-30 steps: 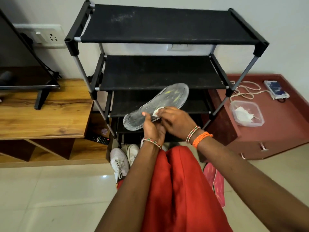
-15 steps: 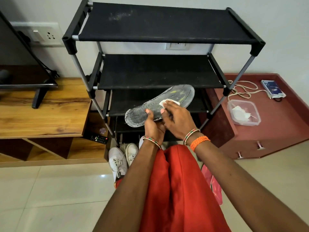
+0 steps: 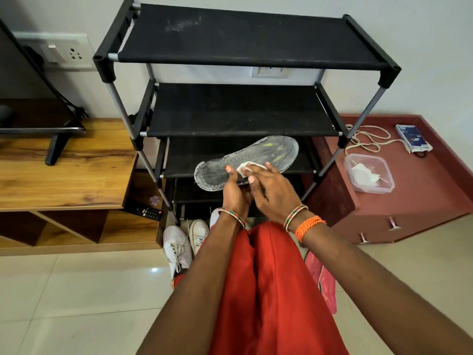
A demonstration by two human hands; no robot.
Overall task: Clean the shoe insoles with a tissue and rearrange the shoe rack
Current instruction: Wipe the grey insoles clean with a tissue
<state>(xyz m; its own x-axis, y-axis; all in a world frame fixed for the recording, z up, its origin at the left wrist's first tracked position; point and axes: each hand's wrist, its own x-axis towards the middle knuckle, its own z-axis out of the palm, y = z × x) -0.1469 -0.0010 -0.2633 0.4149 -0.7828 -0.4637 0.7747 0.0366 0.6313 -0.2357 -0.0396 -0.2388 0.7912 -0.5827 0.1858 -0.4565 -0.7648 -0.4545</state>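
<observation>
Black fabric shelves of the shoe rack (image 3: pixel 243 37) stand against the wall. Held up before its third shelf, the grey insole (image 3: pixel 256 160) sits gripped in the left hand (image 3: pixel 234 193), while the right hand (image 3: pixel 273 193) presses a white tissue (image 3: pixel 244 167) against it with its fingers.

Lighting: bright, even, soft shadows. Glare: small white spot on floor tile (image 3: pixel 154 269). Distortion: wide-angle bowing of shoe rack (image 3: pixel 243 34) posts. Focus: sharp centre, forearms slightly soft.
</observation>
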